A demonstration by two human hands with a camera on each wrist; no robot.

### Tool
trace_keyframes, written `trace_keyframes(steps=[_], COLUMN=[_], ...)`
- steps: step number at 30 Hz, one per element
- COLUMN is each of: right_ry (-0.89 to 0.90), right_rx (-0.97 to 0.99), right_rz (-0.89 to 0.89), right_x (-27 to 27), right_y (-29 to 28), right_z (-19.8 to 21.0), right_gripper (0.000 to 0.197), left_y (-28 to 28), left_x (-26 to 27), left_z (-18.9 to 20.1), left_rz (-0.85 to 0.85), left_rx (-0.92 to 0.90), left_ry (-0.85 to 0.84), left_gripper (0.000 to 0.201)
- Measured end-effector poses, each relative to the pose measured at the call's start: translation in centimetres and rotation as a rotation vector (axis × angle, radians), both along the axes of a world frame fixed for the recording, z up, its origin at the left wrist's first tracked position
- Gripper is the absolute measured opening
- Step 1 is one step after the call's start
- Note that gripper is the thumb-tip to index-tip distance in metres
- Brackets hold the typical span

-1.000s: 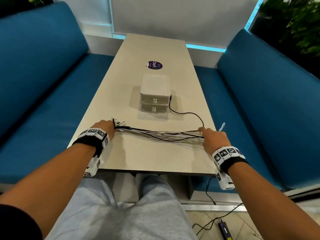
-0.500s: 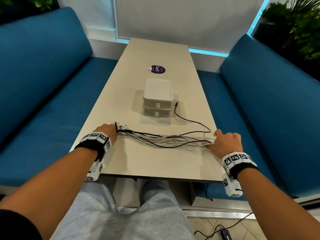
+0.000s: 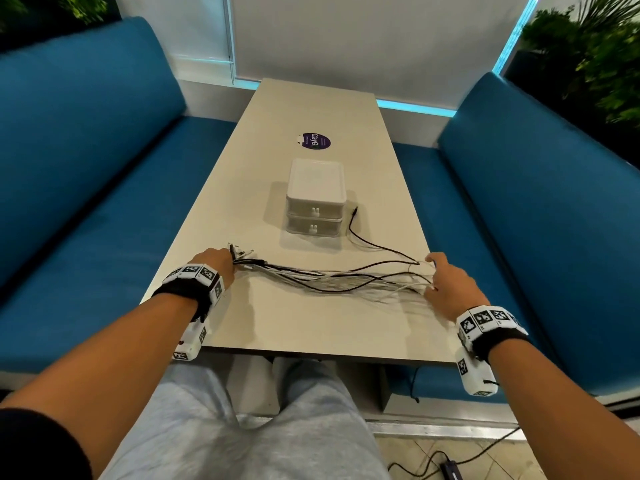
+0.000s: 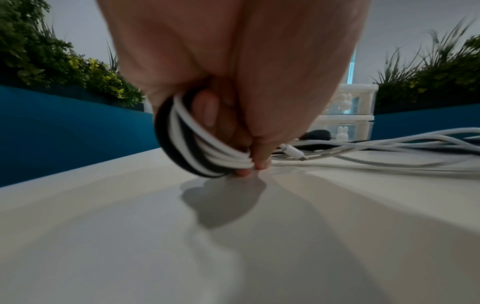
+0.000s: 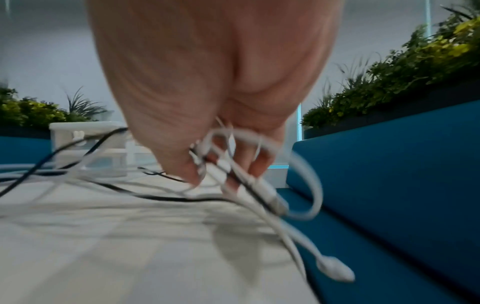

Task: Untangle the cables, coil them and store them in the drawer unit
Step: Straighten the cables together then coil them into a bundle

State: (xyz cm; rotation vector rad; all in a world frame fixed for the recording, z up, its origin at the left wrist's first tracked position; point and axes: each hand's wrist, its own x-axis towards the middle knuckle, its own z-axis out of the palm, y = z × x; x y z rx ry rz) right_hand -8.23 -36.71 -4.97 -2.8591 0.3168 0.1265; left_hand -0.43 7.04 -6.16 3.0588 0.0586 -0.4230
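The right hand (image 3: 450, 284) is sliding outward, fingers curled around loose cable ends; the left hand (image 3: 216, 259) is gripping the looped cables (image 3: 332, 280), stretching them between both hands for untangling.

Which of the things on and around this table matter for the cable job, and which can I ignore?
Job:
cables, gripped by left hand and right hand
drawer unit

Ignore:
sticker
benches
plants
floor adapter

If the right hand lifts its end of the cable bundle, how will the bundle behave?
The cable bundle would probably sag: its thin strands already droop and splay between the left hand and right hand. It looks light. Loose ends may snag or slip free.
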Motion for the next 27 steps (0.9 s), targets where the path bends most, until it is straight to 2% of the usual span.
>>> trace_keyframes(steps=[3, 6, 8, 11, 15, 18, 22, 24, 27], right_ry=[-0.103, -0.143, -0.134, -0.167, -0.291, -0.287, -0.272, -0.166, 0.016], right_rx=[0.001, 0.04, 0.168, 0.346, 0.397, 0.492, 0.407, 0.329, 0.001], right_rz=[0.02, 0.05, 0.048, -0.055, -0.078, -0.136, -0.229, -0.214, -0.188], right_x=[-0.3, -0.5, -0.7, -0.8, -1.0, -0.8, -0.7, -0.6, -1.1], right_y=[0.9, 1.1, 0.4, -1.1, -0.4, -0.1, -1.8, -2.5, -3.4], right_z=[-0.4, -1.0, -1.0, -0.7, -0.3, 0.0, -0.6, -1.3, -1.7], right_gripper=[0.053, 0.069, 0.08, 0.086, 0.083, 0.073, 0.094, 0.085, 0.072], left_y=[0.0, 0.2, 0.1, -0.1, -0.4, -0.5, -0.3, -0.1, 0.0], left_x=[-0.3, -0.5, -0.5, -0.6, -0.8, -0.8, -0.4, -0.1, 0.0], left_z=[0.2, 0.3, 0.3, 0.7, 0.9, 0.6, 0.1, -0.2, -0.4], left_rz=[0.0, 0.005, 0.006, -0.005, -0.002, 0.016, 0.04, 0.052, 0.049], left_rx=[0.0, -0.013, -0.018, -0.013, -0.016, -0.026, -0.008, 0.0, 0.016], left_ry=[-0.004, -0.01, -0.004, -0.004, -0.021, -0.035, -0.029, -0.017, -0.014], left_gripper=[0.009, 0.013, 0.017, 0.016, 0.017, 0.022, 0.025, 0.023, 0.022])
